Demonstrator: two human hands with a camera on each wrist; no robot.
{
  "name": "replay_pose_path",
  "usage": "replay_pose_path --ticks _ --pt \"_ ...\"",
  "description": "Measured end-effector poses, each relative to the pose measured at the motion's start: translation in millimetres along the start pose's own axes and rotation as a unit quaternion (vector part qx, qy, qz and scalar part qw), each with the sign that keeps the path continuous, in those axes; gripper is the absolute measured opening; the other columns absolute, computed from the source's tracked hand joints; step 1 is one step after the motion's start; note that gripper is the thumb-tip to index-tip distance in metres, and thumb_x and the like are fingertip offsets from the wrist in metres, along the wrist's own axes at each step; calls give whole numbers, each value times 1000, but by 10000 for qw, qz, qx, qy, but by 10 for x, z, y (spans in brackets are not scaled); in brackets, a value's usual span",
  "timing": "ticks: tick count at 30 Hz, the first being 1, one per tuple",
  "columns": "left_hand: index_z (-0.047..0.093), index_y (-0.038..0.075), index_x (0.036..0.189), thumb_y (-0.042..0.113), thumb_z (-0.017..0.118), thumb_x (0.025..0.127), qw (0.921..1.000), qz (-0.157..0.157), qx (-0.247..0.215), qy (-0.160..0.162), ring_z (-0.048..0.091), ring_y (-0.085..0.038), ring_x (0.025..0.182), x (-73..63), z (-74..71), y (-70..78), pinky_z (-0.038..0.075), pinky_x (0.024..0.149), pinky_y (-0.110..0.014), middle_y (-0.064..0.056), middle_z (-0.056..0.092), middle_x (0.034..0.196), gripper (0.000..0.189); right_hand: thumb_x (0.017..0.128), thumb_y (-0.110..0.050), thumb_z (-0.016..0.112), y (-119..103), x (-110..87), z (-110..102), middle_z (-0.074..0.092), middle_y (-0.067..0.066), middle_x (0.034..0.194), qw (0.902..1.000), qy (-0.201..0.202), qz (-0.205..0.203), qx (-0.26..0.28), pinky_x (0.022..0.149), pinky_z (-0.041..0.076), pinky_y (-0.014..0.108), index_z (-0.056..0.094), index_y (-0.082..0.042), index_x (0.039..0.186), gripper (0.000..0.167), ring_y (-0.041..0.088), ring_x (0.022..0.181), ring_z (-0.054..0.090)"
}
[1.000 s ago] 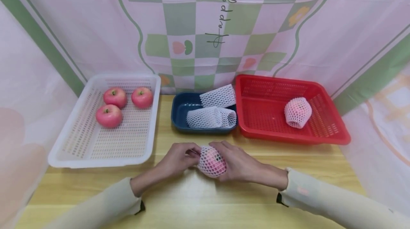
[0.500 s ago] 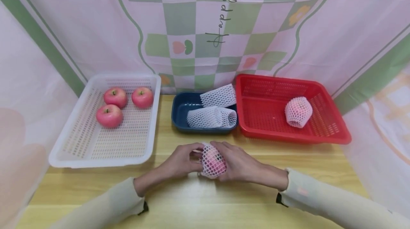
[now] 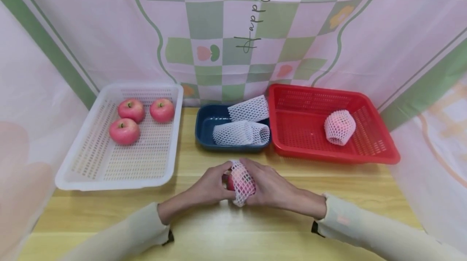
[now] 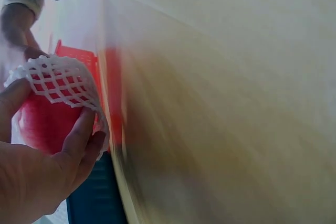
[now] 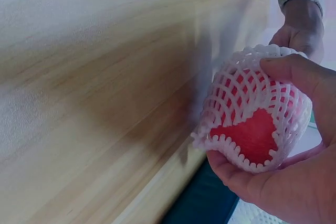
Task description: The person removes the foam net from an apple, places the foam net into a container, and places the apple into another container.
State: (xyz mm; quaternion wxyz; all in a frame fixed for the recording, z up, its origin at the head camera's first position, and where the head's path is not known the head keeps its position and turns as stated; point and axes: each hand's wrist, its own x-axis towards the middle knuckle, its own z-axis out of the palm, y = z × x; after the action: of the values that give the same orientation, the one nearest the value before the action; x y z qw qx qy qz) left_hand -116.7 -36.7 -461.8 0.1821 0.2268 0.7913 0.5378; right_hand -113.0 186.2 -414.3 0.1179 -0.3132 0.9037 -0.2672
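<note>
Between my two hands, over the table, is a red apple [image 4: 44, 121] partly inside a white foam fruit net [image 3: 243, 184]. My left hand [image 3: 213, 186] holds it from the left, thumb and fingers at the net's rim, with bare red skin showing between them in the left wrist view. From the other side my right hand [image 3: 271, 186] grips the netted apple, its thumb pressed on the mesh. The right wrist view shows the net's opening [image 5: 249, 137] on this side, with red skin inside it. My right palm hides part of the fruit in the head view.
A white basket [image 3: 171, 159] with 3 bare apples [image 3: 125, 131] stands on the left. Behind my hands, a dark blue tray [image 3: 206, 125] holds several foam nets [image 3: 233, 133]. The red basket [image 3: 310, 155] at right contains one netted apple [image 3: 339, 127]. A printed curtain [image 3: 204, 18] hangs behind.
My left hand has moved slightly right and spread around the apple's left side. The net's left edge has shifted right, baring red skin there. My right hand stays nearly in place.
</note>
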Motion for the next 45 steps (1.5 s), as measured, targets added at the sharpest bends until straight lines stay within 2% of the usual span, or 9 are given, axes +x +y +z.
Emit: replay_pose_path --ticks 5,14,20,26,29,33,38,42,45 --pt "60 10 126 4 87 74 9995 85 297 -30 63 -12 93 -3 25 -8 56 79 -27 1 68 108 59 75 -31 98 10 -16 20 57 25 150 9998 110 -150 -17 107 55 52 39 7 157 108 36 130 63" --pt "62 12 127 8 89 71 9989 126 419 149 62 -10 92 -16 15 -18 55 81 -27 3 69 107 62 76 -29 97 -10 -10 16 54 27 153 9997 38 -163 -187 107 54 51 39 10 157 107 37 135 60" --pt "61 10 127 8 89 71 9999 -43 81 146 66 -12 94 -24 13 -27 58 80 -26 0 71 110 63 78 -26 96 16 -12 -8 57 26 150 9991 25 -301 -284 105 56 49 42 10 155 101 37 132 63" --pt "60 9 131 8 89 70 9992 -161 -280 251 67 -15 101 -35 0 -56 60 84 -28 -4 69 117 68 80 -19 95 73 -36 -42 65 24 141 9979 188 -471 -394 100 59 46 51 10 149 87 34 125 68" --pt "59 9 136 10 90 71 9991 -170 -259 275 67 -17 105 -41 -13 -65 59 89 -29 -5 68 121 72 82 -19 94 88 -51 -67 68 20 138 9983 203 -385 -394 98 60 44 55 8 148 81 30 122 70" --pt "55 9 145 16 92 73 9987 -346 -225 289 65 -18 110 -52 -27 -77 58 94 -32 -7 67 128 81 85 -19 91 105 -72 -94 72 15 134 9984 277 -364 -332 96 61 41 59 4 146 72 24 117 73" --pt "51 7 153 24 94 75 9978 -530 -207 328 63 -19 113 -67 -33 -86 57 98 -36 -10 65 137 91 90 -13 85 147 -105 -116 76 11 126 9951 618 -712 -307 91 63 40 66 1 139 54 20 110 75" --pt "51 9 154 29 96 76 9974 -588 -186 363 63 -19 115 -76 -34 -82 56 99 -37 -9 64 140 92 89 -10 85 185 -119 -138 78 7 120 9900 910 -1045 -264 88 64 39 74 -2 131 44 20 106 77" --pt "54 12 152 32 96 76 9973 -582 -199 395 65 -19 113 -81 -40 -78 57 95 -35 -8 66 137 89 86 -10 87 209 -127 -167 81 3 112 9867 1076 -1188 -283 85 65 39 80 -7 121 35 18 101 78"
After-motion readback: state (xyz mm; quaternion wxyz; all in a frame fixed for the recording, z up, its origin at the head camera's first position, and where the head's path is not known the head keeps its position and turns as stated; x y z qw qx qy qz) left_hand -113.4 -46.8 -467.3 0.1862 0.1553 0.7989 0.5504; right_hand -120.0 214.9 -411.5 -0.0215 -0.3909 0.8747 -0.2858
